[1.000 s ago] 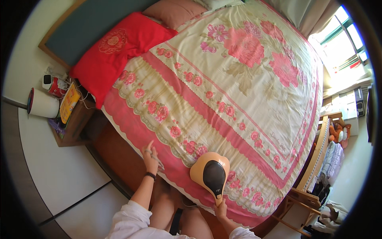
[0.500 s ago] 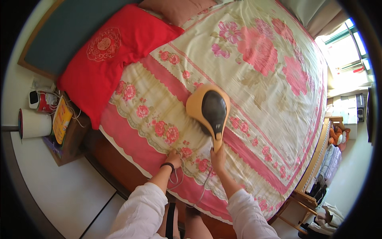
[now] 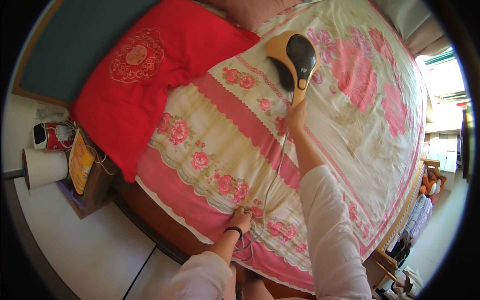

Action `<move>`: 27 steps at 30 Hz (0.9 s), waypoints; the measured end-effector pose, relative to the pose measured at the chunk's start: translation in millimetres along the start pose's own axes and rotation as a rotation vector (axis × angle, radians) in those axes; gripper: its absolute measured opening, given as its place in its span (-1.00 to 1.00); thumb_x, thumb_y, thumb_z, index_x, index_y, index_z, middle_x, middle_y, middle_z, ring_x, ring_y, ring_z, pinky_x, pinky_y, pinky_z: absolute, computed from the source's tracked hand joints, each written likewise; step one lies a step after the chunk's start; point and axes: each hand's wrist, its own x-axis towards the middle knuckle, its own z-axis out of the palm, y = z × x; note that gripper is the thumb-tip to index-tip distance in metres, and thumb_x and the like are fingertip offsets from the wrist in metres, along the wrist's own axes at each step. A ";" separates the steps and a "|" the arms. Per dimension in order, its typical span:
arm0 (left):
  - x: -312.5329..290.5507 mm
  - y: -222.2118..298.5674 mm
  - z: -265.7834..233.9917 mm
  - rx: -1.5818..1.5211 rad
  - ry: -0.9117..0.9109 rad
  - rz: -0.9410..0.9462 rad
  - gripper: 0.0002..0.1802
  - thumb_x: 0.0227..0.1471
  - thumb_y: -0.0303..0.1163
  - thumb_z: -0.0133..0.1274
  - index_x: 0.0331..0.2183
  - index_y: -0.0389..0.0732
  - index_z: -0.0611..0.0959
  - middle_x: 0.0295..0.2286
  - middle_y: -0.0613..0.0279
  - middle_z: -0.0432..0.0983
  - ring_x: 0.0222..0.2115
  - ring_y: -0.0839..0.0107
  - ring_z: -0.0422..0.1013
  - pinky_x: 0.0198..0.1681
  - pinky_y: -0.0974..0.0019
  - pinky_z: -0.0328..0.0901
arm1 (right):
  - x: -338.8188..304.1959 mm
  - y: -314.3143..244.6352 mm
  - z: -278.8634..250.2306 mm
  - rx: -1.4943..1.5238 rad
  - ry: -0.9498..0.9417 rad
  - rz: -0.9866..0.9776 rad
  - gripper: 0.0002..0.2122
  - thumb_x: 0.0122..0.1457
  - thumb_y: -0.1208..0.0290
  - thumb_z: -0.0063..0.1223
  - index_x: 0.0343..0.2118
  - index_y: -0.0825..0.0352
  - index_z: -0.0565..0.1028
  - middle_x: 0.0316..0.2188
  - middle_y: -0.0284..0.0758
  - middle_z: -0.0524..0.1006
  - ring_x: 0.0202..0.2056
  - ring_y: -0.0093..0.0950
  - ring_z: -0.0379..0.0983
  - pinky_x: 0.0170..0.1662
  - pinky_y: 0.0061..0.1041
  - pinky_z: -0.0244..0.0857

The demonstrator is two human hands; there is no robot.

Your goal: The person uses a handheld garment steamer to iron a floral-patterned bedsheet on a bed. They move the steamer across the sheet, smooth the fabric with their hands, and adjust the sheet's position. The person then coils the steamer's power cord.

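My right hand (image 3: 296, 116) is closed round the handle of a gold and black handheld mattress vacuum (image 3: 303, 54). Its wide head is over the far part of the flowered bed sheet (image 3: 220, 112), right of the red pillow; whether it touches the cloth I cannot tell. A thin grey cord (image 3: 270, 186) trails from the vacuum back toward me. Near the bed's front edge, my left hand (image 3: 242, 220), with a dark beaded bracelet at the wrist, is closed on loose coils of that cord.
A red pillow (image 3: 180, 45) lies at the upper left, with a dusty pink pillow (image 3: 245, 11) behind it. On the left, a bedside stand (image 3: 103, 187) bears a yellow packet (image 3: 81, 162) and cables beside a white lampshade (image 3: 46, 167). Folded clothes (image 3: 417, 215) lie at the right.
My right hand has pushed the vacuum away from me and to the right, drawing out the cord behind it. My left hand has shifted slightly right and nearer, still holding the cord.
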 end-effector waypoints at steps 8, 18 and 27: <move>3.2 4.1 5.5 -0.014 0.059 0.029 -0.75 -0.01 -0.48 -0.02 -0.20 -0.18 0.54 -0.05 -0.02 0.29 0.01 -0.02 0.23 0.05 0.10 0.25 | 107.2 -49.6 -6.7 0.264 -0.286 0.223 -0.65 0.00 0.51 0.12 -0.27 0.45 0.15 -0.51 -0.12 0.44 -0.70 -0.41 0.42 -0.73 -0.42 0.30; 2.6 11.3 0.5 0.097 0.003 0.049 -0.75 0.00 -0.42 0.02 -0.21 -0.25 0.49 -0.05 -0.14 0.27 0.00 -0.08 0.25 0.02 0.05 0.25 | 7.4 -12.9 -67.8 0.109 -0.433 0.117 -0.59 -0.04 0.49 0.16 -0.16 0.42 0.22 -0.54 -0.08 0.49 -0.67 -0.33 0.45 -0.67 -0.34 0.33; -6.1 -1.0 16.8 0.200 0.094 0.017 -0.59 0.07 -0.14 0.01 -0.19 -0.28 0.60 0.03 -0.17 0.26 -0.03 -0.04 0.30 0.09 0.02 0.19 | -180.1 2.0 -96.4 -0.082 -0.625 -0.037 -0.46 -0.06 0.34 0.19 -0.04 0.36 0.21 -0.34 0.14 0.53 -0.25 0.10 0.47 -0.17 -0.03 0.34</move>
